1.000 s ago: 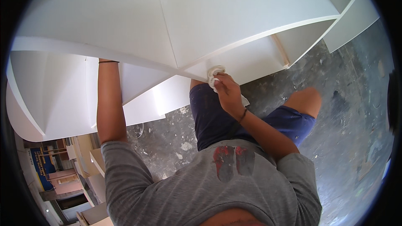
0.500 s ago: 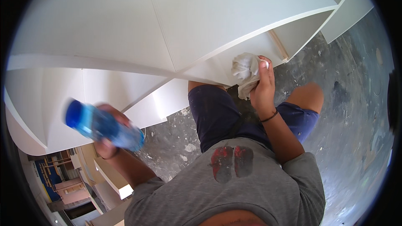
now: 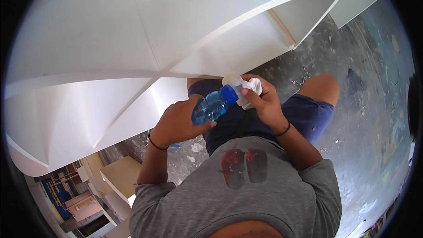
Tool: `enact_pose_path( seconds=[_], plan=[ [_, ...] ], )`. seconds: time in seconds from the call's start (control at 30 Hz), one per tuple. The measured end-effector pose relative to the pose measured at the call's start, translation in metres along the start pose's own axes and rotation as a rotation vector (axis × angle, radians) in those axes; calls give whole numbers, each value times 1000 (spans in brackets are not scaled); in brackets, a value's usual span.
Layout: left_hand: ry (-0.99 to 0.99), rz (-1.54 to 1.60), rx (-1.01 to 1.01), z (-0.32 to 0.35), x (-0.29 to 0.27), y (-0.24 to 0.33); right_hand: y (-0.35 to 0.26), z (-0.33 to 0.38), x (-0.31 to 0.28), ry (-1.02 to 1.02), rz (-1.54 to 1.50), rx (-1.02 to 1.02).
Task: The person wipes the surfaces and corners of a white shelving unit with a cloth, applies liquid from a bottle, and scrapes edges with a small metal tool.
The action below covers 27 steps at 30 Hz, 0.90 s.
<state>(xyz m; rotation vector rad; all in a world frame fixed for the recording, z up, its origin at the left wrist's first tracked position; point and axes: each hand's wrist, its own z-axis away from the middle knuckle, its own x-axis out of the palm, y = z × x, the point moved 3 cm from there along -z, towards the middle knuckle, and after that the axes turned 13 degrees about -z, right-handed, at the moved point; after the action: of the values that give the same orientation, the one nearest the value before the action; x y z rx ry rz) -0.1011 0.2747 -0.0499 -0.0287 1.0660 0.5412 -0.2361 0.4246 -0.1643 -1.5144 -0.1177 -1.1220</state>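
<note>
1. Left hand [image 3: 178, 121] wrapped around a clear blue plastic bottle [image 3: 213, 105], fingers closed on its body, thumb side toward the chest.
2. Bottle tilted, blue cap end pointing up and to the right, tipped straight against a crumpled white cloth [image 3: 243, 89].
3. Right hand [image 3: 264, 101] clenched on that cloth, bunched at the fingertips (cloth and cap touching, or as near as can be told).
4. Both hands close together in front of the body, above the lap, just under the lower edge of a white panel.
5. Thin dark band around each wrist.
6. Large white shelving unit [image 3: 145, 31] filling the upper and left part of the view, with a slanted divider and open compartments (edges bent by the lens).
7. Dark blue shorts [image 3: 304, 114] and a bare knee below the hands; grey shirt [image 3: 246, 194] with a red and dark mark on the chest.
8. Grey, speckled concrete floor [image 3: 365, 83] to the right, scattered with pale scraps and dust.
9. Pale boxes and a blue object at lower left, too small to make out.
</note>
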Motion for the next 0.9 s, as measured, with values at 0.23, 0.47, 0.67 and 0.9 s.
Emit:
enact_pose_path(
  seconds=[0.23, 0.47, 0.67, 0.9],
  plan=[
    [-40, -129, -27, -14, -3, 8, 3, 7, -12, 63, -153, 0],
    [13, -144, -2, -20, -2, 8, -9, 8, -18, 84, -140, -32],
    [-46, -94, -47, -28, -4, 19, -14, 7, -22, 105, -147, -53],
    [37, 20, -7, -31, 7, 18, -23, 8, -21, 155, -76, -119]
  ],
)
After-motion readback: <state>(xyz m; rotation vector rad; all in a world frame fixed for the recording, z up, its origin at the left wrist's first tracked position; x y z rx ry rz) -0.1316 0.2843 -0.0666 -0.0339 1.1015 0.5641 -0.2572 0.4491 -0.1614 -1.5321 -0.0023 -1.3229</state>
